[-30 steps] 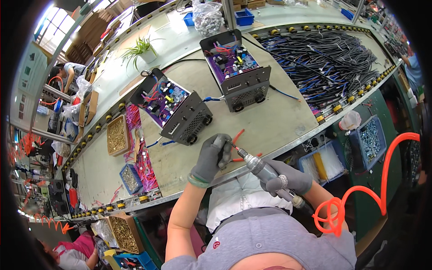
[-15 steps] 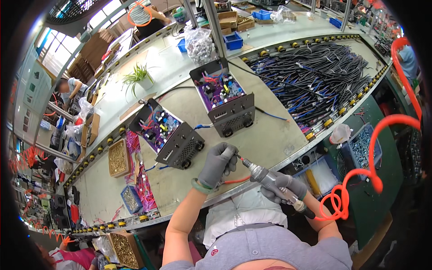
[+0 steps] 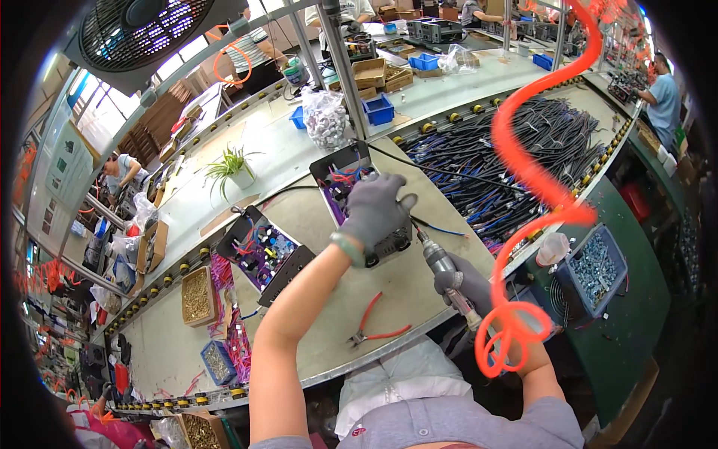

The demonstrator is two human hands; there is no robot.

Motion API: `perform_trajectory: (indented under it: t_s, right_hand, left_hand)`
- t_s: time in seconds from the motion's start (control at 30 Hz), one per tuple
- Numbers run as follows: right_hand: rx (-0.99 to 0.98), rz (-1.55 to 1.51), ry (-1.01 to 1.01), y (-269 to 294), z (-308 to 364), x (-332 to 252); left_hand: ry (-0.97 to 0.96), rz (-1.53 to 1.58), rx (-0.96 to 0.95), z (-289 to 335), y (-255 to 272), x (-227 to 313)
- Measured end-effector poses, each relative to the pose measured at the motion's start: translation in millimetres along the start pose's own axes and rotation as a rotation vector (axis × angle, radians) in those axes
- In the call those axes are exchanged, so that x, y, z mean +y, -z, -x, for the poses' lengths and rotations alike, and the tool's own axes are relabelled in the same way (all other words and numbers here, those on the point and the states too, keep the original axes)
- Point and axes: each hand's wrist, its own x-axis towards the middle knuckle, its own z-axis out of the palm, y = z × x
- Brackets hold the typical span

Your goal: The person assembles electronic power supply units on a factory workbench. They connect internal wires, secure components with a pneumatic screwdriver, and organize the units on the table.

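Note:
My left hand [image 3: 374, 211], in a grey glove, lies over the front panel of the farther open electronics case [image 3: 338, 187], thumb and fingers apart. It covers much of that case, and whether the fingertips grip anything is hidden. My right hand [image 3: 470, 283], also gloved, is closed around an air screwdriver [image 3: 440, 262]. The tool's bit points up and left, close to the case's right front corner; contact cannot be made out. A second open case [image 3: 266, 254] with circuit boards sits left of my forearm. Red-handled cutters [image 3: 366, 328] lie on the board near the front edge.
A coiled orange air hose [image 3: 516, 247] hangs across the right side. Black cables [image 3: 486, 150] are heaped at the back right. A blue bin of screws [image 3: 596, 268] stands at right, a box of brass parts [image 3: 198, 296] at left. A potted plant [image 3: 241, 173] stands behind.
My left hand has moved forward from the screwdriver's bit to the farther case, its pinch loosened. The screwdriver has shifted forward too. The cutters have come into full view, and the hose has swung left.

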Motion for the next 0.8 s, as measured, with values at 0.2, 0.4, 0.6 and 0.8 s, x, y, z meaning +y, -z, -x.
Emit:
perform_trajectory:
  t_s: [0.2,0.4,0.6,0.8]
  right_hand:
    - [-0.033,0.009,0.032,0.1,-8.3,-4.6]
    - [-0.031,-0.045,0.008,-9.1,-2.6,-11.7]
    - [-0.05,-0.099,-0.026,-12.6,-8.2,-5.9]
    - [0.007,-0.07,0.05,12.1,14.7,4.4]
  left_hand:
    - [0.124,0.02,-0.82,-54.6,-16.5,-16.1]
    - [0.104,0.021,-0.836,-53.6,-18.0,-15.7]
    - [0.161,0.06,-0.748,-52.5,-21.9,-8.6]
    - [0.06,0.012,-0.434,-42.9,-6.1,-10.1]
